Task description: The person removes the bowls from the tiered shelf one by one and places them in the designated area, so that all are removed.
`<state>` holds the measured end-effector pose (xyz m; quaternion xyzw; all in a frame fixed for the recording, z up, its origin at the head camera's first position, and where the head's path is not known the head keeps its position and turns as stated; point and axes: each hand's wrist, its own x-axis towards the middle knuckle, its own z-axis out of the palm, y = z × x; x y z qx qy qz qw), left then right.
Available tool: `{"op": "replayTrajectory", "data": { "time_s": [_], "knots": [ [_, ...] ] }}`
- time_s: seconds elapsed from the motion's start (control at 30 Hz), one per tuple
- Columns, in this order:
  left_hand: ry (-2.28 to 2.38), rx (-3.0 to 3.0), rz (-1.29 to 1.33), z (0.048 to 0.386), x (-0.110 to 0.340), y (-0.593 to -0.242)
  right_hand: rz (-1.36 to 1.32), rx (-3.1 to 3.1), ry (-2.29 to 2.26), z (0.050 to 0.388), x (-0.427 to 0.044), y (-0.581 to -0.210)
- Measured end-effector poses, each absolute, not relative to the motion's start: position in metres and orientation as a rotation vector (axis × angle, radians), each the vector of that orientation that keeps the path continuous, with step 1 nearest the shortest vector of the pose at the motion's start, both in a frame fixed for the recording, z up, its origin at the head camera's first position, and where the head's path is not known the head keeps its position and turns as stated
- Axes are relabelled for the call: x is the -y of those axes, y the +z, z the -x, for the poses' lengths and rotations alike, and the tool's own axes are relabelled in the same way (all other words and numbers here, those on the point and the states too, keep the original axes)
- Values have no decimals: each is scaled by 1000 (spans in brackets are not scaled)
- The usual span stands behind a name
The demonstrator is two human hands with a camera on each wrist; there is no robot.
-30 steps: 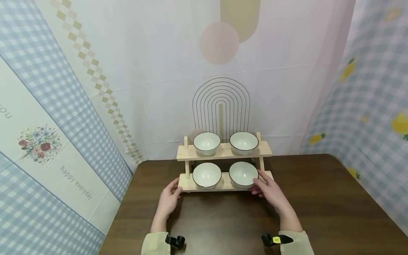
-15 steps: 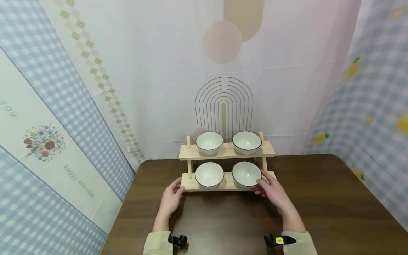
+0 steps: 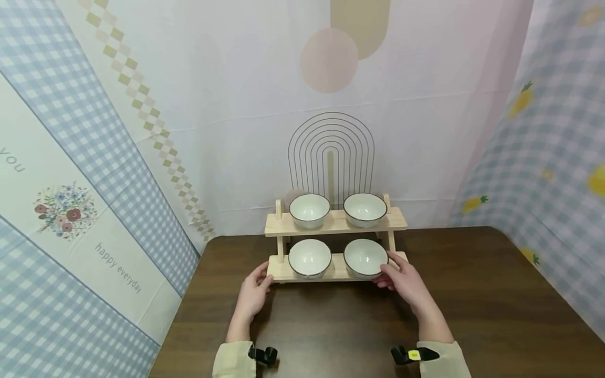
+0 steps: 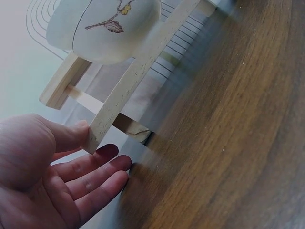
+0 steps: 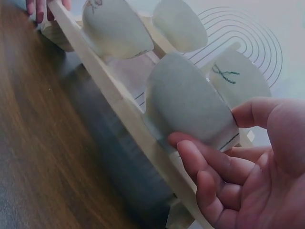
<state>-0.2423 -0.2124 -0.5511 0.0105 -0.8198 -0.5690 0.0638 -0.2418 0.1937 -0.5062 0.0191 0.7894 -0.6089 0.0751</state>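
Note:
A two-tier light wooden rack (image 3: 337,269) stands on the dark table near the back wall. Two white, dark-rimmed bowls sit on each shelf. My left hand (image 3: 252,295) pinches the left end of the lower shelf; in the left wrist view its thumb (image 4: 71,136) lies against the board and several fingers extend below. My right hand (image 3: 408,287) holds the lower right bowl (image 3: 366,257), thumb at the rim and fingers against its side. That bowl (image 5: 188,102) rests on the lower shelf. The lower left bowl (image 3: 309,257) and both upper bowls (image 3: 309,209) are untouched.
A wood-grain tabletop (image 3: 472,294) spreads around the rack. Patterned cloth (image 3: 236,131) hangs close behind it, with checked cloth at both sides. Black wrist cameras (image 3: 264,357) are strapped over pale sleeves (image 3: 233,359).

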Motion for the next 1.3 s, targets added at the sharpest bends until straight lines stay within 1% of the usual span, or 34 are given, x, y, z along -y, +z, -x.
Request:
{"op": "replayTrajectory", "data": {
  "time_s": [0.3,0.87,1.3],
  "knots": [
    [-1717,2482,-43,239,212,-548,-69,-2348,-1823,234,-197,-496],
    [-1714,2490,-46,242,214,-550,37,-2313,-1758,228,-211,-485],
    [-1723,2479,-65,246,213,-555,233,-2253,-1699,231,-215,-490]
  ]
}}
